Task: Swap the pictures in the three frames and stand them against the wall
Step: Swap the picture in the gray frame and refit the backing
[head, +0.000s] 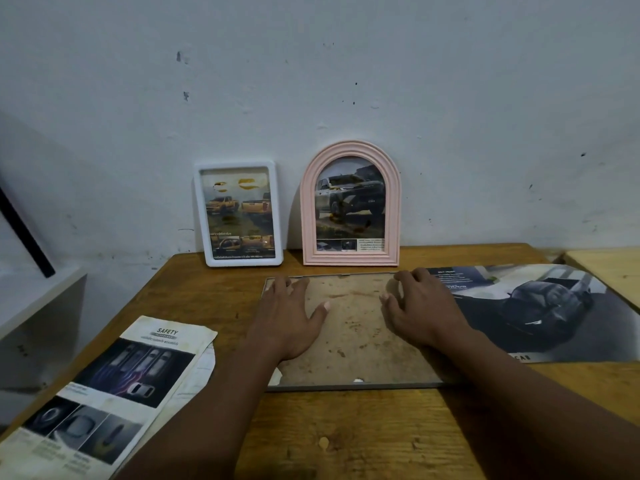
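Three frames and loose prints on one table

A white rectangular plastic frame (239, 213) and a pink arched frame (350, 206) to its right lean against the wall behind a flat, face-down grey metal frame (349, 337). A creased safety leaflet (104, 393) lies left of it, a glossy car print (540, 313) right, all on the brown wooden table (346, 438).

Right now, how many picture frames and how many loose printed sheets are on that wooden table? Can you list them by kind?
Frames standing against the wall: 2, the white frame and the pink arched frame.
Frames lying flat: 1, the face-down frame under both hands.
Loose printed sheets: 2, the safety leaflet and the dark car print.
Total: 5.
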A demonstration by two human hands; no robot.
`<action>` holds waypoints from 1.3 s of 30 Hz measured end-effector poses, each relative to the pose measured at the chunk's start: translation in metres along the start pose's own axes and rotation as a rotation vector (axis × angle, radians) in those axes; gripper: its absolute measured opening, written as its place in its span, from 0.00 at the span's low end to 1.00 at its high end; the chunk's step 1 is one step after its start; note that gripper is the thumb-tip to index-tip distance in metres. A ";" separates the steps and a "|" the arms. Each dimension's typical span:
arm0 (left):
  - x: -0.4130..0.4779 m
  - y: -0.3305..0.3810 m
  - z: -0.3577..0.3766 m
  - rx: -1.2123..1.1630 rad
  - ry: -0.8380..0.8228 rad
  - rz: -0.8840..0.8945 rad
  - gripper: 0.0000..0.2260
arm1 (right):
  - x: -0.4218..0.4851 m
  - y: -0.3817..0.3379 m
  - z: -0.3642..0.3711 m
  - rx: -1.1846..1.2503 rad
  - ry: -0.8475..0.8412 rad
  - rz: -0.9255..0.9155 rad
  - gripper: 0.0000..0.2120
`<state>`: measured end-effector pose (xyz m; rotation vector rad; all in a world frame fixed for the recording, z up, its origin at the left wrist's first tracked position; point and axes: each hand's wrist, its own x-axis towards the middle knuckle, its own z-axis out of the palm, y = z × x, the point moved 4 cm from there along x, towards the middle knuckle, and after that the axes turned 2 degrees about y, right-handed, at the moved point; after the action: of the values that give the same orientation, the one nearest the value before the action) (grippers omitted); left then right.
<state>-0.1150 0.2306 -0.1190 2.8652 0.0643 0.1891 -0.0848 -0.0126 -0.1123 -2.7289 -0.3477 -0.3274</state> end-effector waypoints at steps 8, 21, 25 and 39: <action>-0.009 0.000 -0.032 0.004 0.185 -0.044 0.27 | -0.005 0.027 -0.040 0.025 0.215 0.193 0.20; -0.030 0.009 -0.027 -0.319 0.129 -0.145 0.27 | -0.036 0.034 -0.076 0.534 0.234 0.405 0.04; -0.031 0.053 -0.022 -0.642 -0.021 -0.117 0.27 | -0.033 0.036 -0.170 0.618 0.342 0.347 0.05; -0.037 0.176 -0.236 -1.057 0.211 0.321 0.27 | -0.011 -0.094 -0.276 0.930 0.067 -0.020 0.11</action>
<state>-0.1791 0.1203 0.1490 1.7782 -0.3505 0.4313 -0.1714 -0.0365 0.1657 -1.8001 -0.3835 -0.1883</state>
